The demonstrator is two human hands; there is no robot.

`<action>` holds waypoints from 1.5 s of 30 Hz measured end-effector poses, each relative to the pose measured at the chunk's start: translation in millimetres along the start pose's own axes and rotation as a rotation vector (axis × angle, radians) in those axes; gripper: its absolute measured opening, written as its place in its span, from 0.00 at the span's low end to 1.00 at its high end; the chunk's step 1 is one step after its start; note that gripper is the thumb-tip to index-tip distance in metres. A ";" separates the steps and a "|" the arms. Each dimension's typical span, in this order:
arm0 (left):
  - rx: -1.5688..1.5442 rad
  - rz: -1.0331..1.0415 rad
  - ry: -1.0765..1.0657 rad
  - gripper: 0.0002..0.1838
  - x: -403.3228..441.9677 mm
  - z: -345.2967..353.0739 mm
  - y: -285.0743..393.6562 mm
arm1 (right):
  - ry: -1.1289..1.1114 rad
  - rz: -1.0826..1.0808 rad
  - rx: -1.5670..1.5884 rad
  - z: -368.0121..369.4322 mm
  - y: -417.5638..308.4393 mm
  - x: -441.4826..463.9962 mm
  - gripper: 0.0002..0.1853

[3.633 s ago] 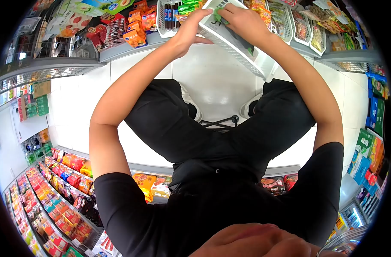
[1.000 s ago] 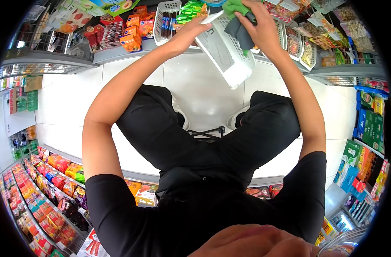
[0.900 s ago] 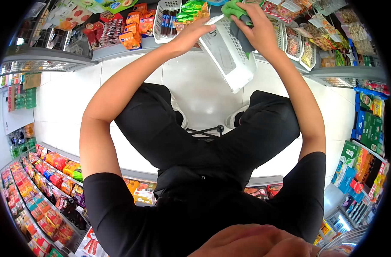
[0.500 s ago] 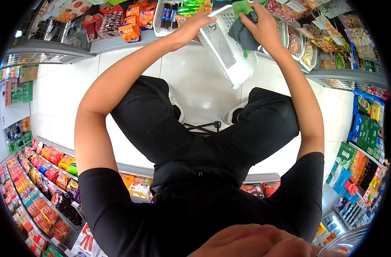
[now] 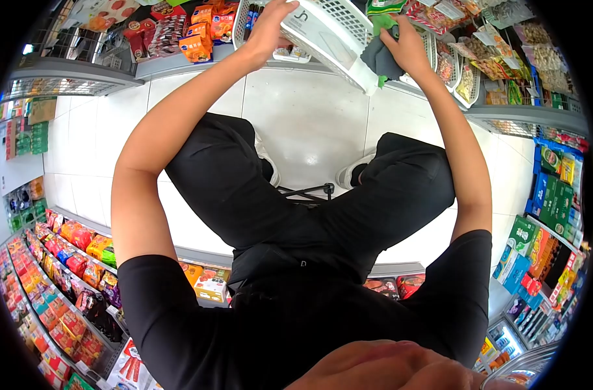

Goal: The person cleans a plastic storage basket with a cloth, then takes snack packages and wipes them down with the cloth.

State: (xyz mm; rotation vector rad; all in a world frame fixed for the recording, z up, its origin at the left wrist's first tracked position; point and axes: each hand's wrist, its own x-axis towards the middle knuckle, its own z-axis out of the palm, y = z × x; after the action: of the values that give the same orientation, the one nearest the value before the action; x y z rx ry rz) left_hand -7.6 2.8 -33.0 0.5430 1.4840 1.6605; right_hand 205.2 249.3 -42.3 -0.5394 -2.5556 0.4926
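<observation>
A white plastic basket with perforated walls is held tilted over the front edge of the lower shelf. My left hand is closed around its left end, near dark printed lettering. At the basket's right end my right hand grips a grey and green cloth, which lies against the basket wall. The fingertips of my right hand are partly covered by the cloth. What the basket holds, if anything, cannot be made out.
Orange snack packets stand on the shelf to the left. Bagged goods and more white baskets fill the right side. My black-trousered knees are spread over the white tiled floor. Stocked shelves line both sides.
The basket has turned to lie more crosswise, and its lower end has risen away from the floor. My left hand moved up and slightly left; my right hand shifted right with the cloth.
</observation>
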 end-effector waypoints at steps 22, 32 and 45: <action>-0.072 0.040 0.079 0.33 2.0 -22.8 2.2 | -0.632 0.119 -0.317 5.3 68.8 -30.7 0.27; -0.014 0.029 0.044 0.34 6.9 -27.4 -7.8 | -0.102 0.132 -0.093 -15.1 46.6 -16.4 0.25; -0.088 -0.096 0.154 0.36 9.6 -32.4 -18.5 | -0.441 0.030 -0.023 -2.8 38.1 -27.0 0.24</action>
State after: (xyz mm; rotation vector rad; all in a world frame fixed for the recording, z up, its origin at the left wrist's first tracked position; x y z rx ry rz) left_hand -32.6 -9.6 -59.5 0.2967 1.5141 1.7138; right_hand 239.2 270.4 -66.5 -0.5246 -2.9764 0.6539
